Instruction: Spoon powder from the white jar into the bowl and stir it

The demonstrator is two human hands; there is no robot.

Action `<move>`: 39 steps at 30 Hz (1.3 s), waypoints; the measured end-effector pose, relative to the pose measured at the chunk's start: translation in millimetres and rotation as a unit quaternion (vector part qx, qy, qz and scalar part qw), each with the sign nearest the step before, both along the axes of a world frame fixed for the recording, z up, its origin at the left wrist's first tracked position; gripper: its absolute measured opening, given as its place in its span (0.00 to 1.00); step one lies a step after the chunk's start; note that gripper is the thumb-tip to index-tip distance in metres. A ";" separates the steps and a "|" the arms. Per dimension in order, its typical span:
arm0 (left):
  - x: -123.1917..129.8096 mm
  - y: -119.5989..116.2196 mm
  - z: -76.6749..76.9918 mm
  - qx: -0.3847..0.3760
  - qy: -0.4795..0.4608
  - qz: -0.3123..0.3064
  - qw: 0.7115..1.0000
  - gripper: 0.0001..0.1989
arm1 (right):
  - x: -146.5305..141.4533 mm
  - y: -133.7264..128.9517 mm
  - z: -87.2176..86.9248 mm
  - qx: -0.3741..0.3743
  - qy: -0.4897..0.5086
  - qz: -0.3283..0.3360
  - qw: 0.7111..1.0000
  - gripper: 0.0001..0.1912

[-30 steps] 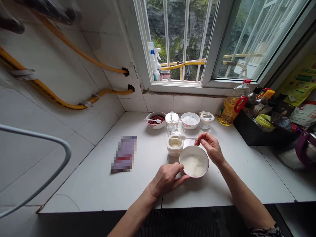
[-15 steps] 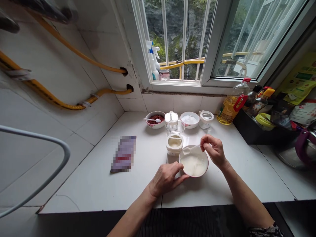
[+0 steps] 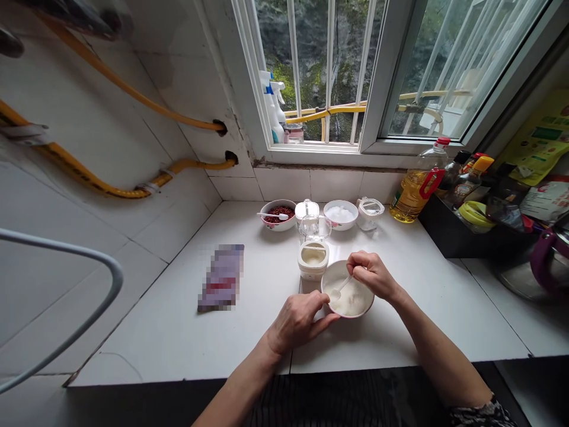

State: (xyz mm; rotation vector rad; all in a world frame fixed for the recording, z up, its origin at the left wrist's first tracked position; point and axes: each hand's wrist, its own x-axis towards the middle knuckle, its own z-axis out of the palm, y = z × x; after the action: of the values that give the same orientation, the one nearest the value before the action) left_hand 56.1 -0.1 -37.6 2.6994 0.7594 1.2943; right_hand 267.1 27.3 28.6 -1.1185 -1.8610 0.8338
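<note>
A bowl (image 3: 355, 305) of white granular stuff stands near the counter's front. My left hand (image 3: 297, 320) grips its left rim between thumb and fingers. Pinched in my right hand (image 3: 371, 274), over the bowl's right side, is a small white spoon (image 3: 336, 293), its head low at the white contents. Touching or just behind the bowl at its left is a white seasoning jar (image 3: 313, 261) with its clear lid raised and pale contents inside.
Along the back stand a bowl of dried red spice (image 3: 278, 214) with a spoon, a white jar (image 3: 306, 209), a bowl of white powder (image 3: 341, 214) and a clear-lidded jar (image 3: 370, 213). An oil bottle (image 3: 411, 190) and black box (image 3: 462, 237) are right, a purple packet (image 3: 222, 277) left.
My right hand has moved left and slightly down, bringing the spoon from above the bowl's back edge down to its contents. My left hand stays on the rim.
</note>
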 end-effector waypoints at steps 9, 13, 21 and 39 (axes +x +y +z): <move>0.0 0.1 2.5 0.004 0.003 0.001 1.000 0.11 | 8.1 13.1 1.5 -0.166 0.191 -0.054 0.966 0.04; -0.3 0.6 0.3 0.006 0.003 0.004 1.000 0.12 | 11.2 17.7 0.0 -0.174 0.219 -0.066 0.958 0.04; -0.2 0.5 -1.6 0.001 0.004 0.003 1.000 0.12 | 14.7 21.0 -3.7 -0.197 0.256 -0.081 0.943 0.03; -0.3 -0.1 -0.9 -0.007 0.011 0.010 1.000 0.12 | -2.2 6.2 -11.6 0.286 -0.116 -0.001 0.951 0.10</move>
State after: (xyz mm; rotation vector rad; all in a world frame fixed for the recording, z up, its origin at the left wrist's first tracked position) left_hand 55.9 -0.3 -38.5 2.7055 0.7959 1.2611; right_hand 264.9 33.6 17.0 -0.8661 -2.1021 0.1296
